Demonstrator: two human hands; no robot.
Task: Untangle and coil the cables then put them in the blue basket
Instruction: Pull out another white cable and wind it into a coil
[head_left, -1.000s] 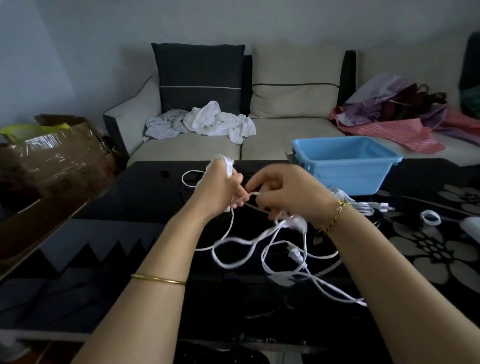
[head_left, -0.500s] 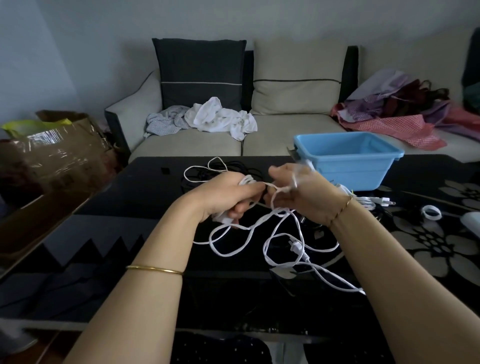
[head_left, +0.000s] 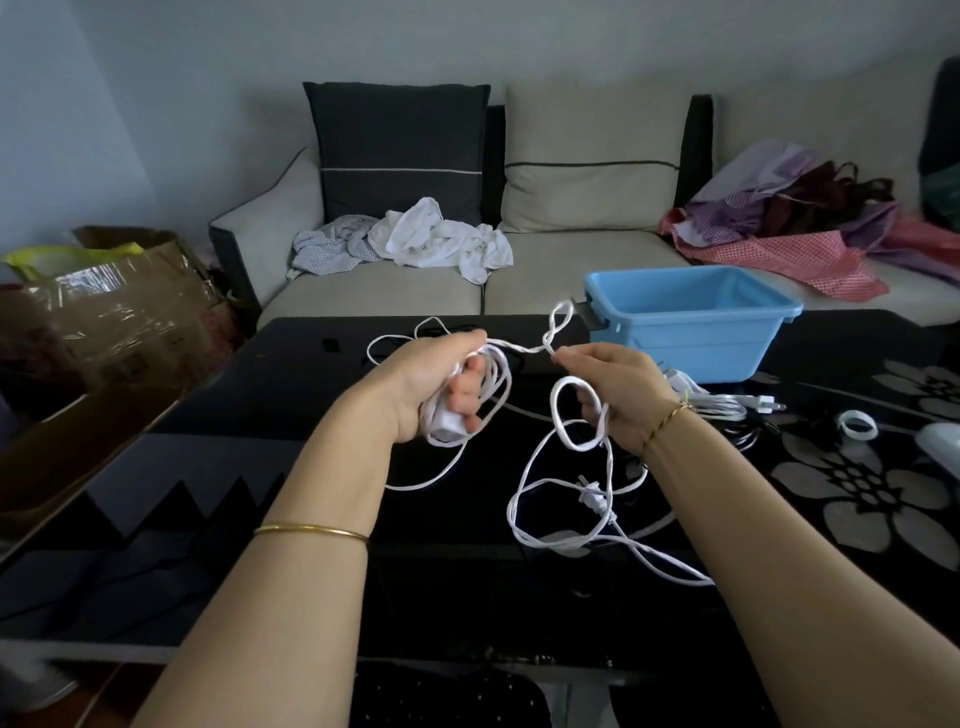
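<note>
Your hands have pulled apart since half a second ago. Back then they were close together, and now a short bit of cable is stretched between them.

Your left hand (head_left: 441, 384) grips a bunch of white cable (head_left: 556, 410) loops. A small white block (head_left: 448, 422) sits under its fingers. Your right hand (head_left: 618, 395) pinches the same cable with thumb and finger. One loop goes round its lower fingers. Between the two hands the cable is twisted, and a little loop sticks up from it.

More of the cable hangs down from both hands onto the black table (head_left: 260, 467). It lies there in big loose loops near you. Its plug (head_left: 594, 500) is in the middle of those loops, below your right hand.

None of this cable is in the basket (head_left: 691, 338). That blue basket stands on the far side of the table, just past your right hand. I can see nothing inside it.

A second cable (head_left: 722, 402) lies in a pile beside the basket, just behind your right wrist, with its plug pointing right. A small white ring (head_left: 858, 424) lies further right on the flower pattern.

You wear a thin gold bangle (head_left: 311, 531) on each arm.

Behind the table is a sofa (head_left: 374, 306) with clothes (head_left: 436, 239) on it. A brown box (head_left: 130, 312) is on the left.
</note>
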